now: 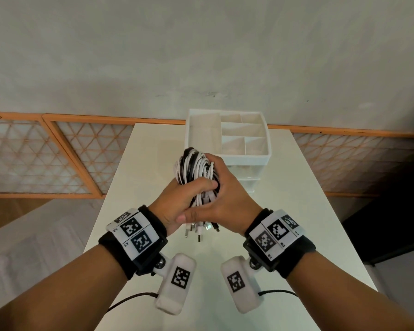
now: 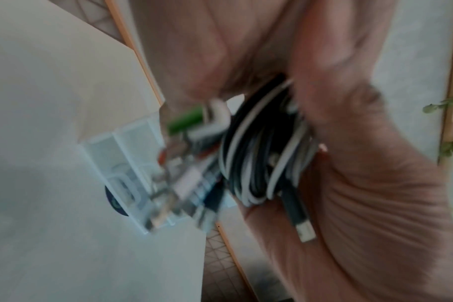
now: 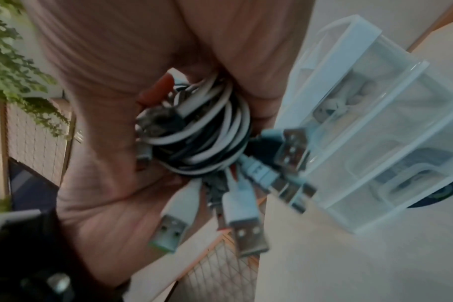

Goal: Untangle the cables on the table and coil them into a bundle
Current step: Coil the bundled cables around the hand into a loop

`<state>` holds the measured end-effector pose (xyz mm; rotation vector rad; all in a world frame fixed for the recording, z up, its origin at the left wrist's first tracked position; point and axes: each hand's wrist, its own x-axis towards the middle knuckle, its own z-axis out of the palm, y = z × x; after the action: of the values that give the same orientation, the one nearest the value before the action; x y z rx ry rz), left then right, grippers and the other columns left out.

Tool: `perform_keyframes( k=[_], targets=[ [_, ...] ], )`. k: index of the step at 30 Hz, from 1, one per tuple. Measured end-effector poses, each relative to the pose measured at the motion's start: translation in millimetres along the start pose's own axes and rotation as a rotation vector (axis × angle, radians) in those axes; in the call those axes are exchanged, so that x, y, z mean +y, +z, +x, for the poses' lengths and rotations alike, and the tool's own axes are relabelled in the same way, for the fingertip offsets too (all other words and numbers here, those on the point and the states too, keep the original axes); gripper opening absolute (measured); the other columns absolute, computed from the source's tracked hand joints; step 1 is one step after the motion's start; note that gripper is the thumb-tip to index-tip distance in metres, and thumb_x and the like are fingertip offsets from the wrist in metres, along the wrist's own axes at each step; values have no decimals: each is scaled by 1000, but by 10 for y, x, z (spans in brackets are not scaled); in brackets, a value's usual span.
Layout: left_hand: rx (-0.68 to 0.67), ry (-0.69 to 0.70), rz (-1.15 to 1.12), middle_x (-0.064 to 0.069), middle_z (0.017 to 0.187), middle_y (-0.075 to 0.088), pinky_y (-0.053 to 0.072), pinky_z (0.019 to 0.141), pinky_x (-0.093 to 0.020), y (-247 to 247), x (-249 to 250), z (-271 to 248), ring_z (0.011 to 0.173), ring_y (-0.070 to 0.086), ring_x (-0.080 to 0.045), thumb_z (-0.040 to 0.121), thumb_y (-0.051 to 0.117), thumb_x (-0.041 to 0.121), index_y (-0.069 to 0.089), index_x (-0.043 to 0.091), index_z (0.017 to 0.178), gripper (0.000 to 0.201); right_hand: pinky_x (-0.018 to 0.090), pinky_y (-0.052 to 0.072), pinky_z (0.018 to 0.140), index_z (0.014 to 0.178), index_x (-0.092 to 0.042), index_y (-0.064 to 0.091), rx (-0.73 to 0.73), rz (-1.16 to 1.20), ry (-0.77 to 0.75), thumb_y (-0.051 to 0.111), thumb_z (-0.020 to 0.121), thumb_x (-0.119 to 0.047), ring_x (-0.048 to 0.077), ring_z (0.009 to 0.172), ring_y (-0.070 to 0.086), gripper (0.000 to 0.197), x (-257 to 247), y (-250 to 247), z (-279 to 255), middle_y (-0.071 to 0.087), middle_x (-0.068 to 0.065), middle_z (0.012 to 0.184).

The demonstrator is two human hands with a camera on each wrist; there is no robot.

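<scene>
A coiled bundle of black and white cables (image 1: 193, 167) is held upright above the white table (image 1: 141, 187), in front of me. My left hand (image 1: 189, 194) grips its middle with fingers wrapped round the strands. My right hand (image 1: 227, 199) clasps the same bundle from the right, thumb across the lower part. Several USB plugs (image 1: 200, 229) hang below both hands. In the right wrist view the coil (image 3: 199, 134) and its plugs (image 3: 246, 222) show against my palm. The left wrist view is blurred but shows the coil (image 2: 261, 153) in the palm.
A white compartmented organizer with drawers (image 1: 227, 137) stands on the table just behind the hands. The table's left edge (image 1: 105, 201) and right edge (image 1: 325, 204) drop to the floor. Orange lattice panels (image 1: 58, 156) line the wall behind.
</scene>
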<state>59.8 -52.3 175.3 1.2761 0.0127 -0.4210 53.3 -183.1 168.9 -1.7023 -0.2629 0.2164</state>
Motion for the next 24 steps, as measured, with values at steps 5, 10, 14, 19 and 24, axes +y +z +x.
perform_keyframes(
  k=[5,10,14,19,24],
  targets=[
    [93,11,126,-12,94,75,58,67,-33,0,-94,11,83,72,-21,80,76,6,69,9,108,29,40,62,80,133,-34,46,157,-217,52,88,53,-11,11,94,72,94,125,-25,-11,73,-7,102],
    [255,46,140,-13,98,74,61,75,-45,60,-186,94,93,72,-30,61,75,4,67,16,104,46,40,61,80,133,-42,38,162,-435,63,82,47,-35,16,96,70,97,217,-22,-1,71,-11,104],
    [289,63,148,-8,96,75,61,79,-48,94,-229,132,91,73,-26,62,72,8,68,19,103,43,40,60,85,135,-52,33,151,-375,77,81,45,-34,17,104,67,104,238,-50,3,69,-7,110],
    [299,92,274,-1,92,74,62,72,-39,113,-288,171,89,73,-21,69,71,10,66,24,103,37,38,61,84,131,-46,42,210,-375,94,84,47,-33,11,99,69,95,302,-48,11,71,-11,105],
    [171,0,416,-3,91,75,62,73,-52,72,-241,198,88,73,-24,67,71,19,68,27,96,31,37,61,79,133,-49,32,202,-571,135,86,53,-46,15,92,69,96,285,-79,-8,70,-11,102]
  ],
)
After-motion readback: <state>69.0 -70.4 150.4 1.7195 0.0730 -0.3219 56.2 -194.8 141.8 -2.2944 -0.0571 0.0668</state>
